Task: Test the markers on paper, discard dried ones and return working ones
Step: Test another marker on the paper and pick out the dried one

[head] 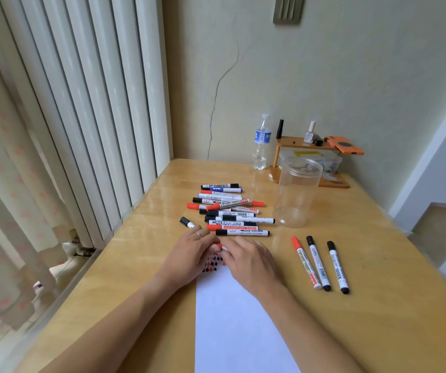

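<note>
At the left of the frame, white vertical blinds (63,103) and a patterned curtain (6,211) border the pale wooden table (378,319). Just left of centre, the left hand (189,255) curls its ringed fingers round a red-capped marker (218,246), and the right hand (251,262) meets it there, fingertips pinching the same marker; both sit over the red and black test marks (213,265) at the top of the white paper sheet (232,319), probably capping or uncapping it. A black-capped marker (187,222) lies alone beyond the left hand. Above the hands a loose pile of untested markers (230,211) waits within reach. Right of it stands an empty clear plastic jar (296,192), likely for working ones. Further right, three markers (321,265) lie well apart from the pile, seemingly sorted. A water bottle (261,142) and small wooden shelf (308,146) stand at the back, hindering nothing.
</note>
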### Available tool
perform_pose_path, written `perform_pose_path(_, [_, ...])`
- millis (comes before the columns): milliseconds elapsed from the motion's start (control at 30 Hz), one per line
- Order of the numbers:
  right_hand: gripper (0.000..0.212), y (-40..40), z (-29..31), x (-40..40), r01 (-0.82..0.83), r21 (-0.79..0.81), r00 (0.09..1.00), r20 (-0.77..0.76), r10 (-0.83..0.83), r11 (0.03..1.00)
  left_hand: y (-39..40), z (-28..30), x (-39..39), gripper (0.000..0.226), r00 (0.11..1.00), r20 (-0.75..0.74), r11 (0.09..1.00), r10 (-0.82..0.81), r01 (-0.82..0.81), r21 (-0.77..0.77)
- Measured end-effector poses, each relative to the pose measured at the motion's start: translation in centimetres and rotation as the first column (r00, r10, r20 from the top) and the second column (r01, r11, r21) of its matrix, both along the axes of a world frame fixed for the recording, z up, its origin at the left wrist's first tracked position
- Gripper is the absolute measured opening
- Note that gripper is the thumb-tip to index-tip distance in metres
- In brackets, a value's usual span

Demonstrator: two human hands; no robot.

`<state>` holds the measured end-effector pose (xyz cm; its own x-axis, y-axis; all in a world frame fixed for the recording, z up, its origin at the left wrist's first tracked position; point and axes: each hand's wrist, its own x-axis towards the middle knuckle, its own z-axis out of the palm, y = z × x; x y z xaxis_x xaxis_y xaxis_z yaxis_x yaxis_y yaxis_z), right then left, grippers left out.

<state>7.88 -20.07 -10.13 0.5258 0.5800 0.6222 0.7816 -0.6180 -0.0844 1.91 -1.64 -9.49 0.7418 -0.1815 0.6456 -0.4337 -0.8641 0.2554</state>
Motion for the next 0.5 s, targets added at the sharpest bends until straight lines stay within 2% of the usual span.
perform_pose_path(133, [0.035, 0.3, 0.3, -0.7, -0.002, -0.062, 0.996, -0.094, -0.003, 0.998, 0.2, 0.0, 0.0, 0.031, 0.999, 0.02, 0.999, 0.037, -0.037, 0.001])
perform_pose_path(433, [0.041, -0.2, 1.7, -1.4, 0.05, -0.12, 0.976, -0.203, -0.073, 0.992, 0.3, -0.1, -0.1, 0.032, 0.998, 0.047, 0.998, 0.048, -0.047, -0.029])
perform_pose_path(500, [0.045, -0.5, 1.8, -1.3, 0.084, -0.125, 0.969, -0.221, -0.11, 0.989, 0.4, -0.2, -0.2, 0.023, 0.995, 0.04, 0.994, 0.089, -0.086, -0.065])
